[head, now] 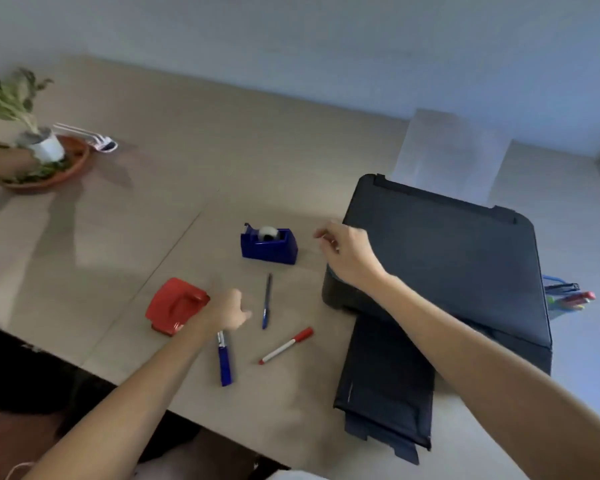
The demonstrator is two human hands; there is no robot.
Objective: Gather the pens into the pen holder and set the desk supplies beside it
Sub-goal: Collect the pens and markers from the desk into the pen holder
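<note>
1. Pens: three lie loose on the desk (291,161) btwn the red punch (174,304) and the printer (444,271). Slim blue pen (266,301) runs near-to-far, tip toward the tape dispenser (269,244). Blue marker (224,362) lies near-to-far too, its far end under the left hand (227,311). Red marker (286,345) lies on a diagonal, cap end far-right.
2. Holder (565,299): far right, behind the printer, mostly hidden; some pens already in it.
3. Key relation: left hand is nearest. Blue pen is just right of its fingers, blue marker right below it, toward the person.
4. Left hand: loosely curled, narrow, fingers pointing right; looks empty, contact w/ marker cannot be told.
5. Right hand (347,252): raised over the printer's left edge near the dispenser, fingers curled down, holds nothing visible.
</note>
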